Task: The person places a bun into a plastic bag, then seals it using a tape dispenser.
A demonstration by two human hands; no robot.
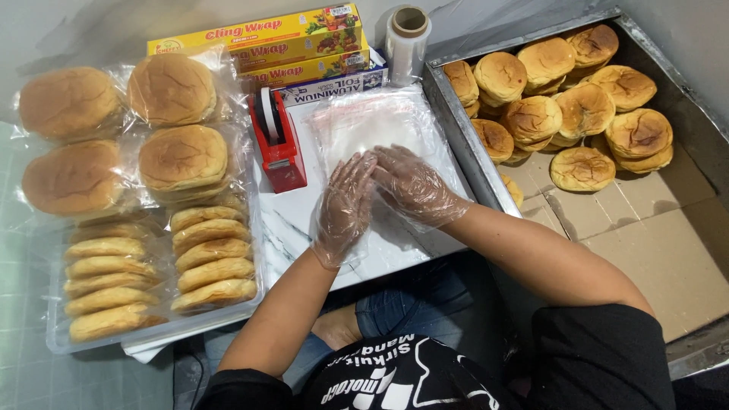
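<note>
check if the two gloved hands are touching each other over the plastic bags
Touching. The head view shows the left hand and right hand meeting at the fingertips, with no gap between them, above the stack of clear plastic bags.

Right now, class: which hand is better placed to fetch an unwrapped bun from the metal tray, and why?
The right hand: the metal tray of unwrapped buns lies on its side, while the left hand would have to cross over.
</note>
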